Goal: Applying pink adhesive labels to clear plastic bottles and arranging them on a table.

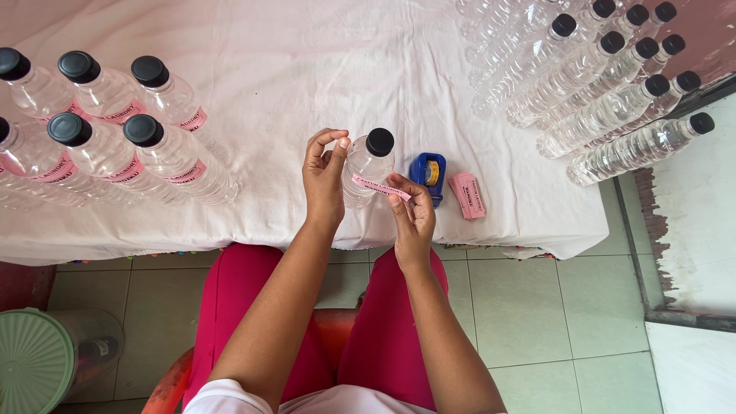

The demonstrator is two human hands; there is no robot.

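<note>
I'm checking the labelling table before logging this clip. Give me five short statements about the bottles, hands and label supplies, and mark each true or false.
1. The left hand holds a clear bottle with a black cap. True.
2. The right hand presses a green label onto it. False: the label strip is pink.
3. A blue tape dispenser sits on the white tablecloth beside a stack of pink labels. True.
4. The bottles on the left are unlabelled. False: they carry pink labels.
5. The bottles on the right have red caps. False: their caps are black.
</note>
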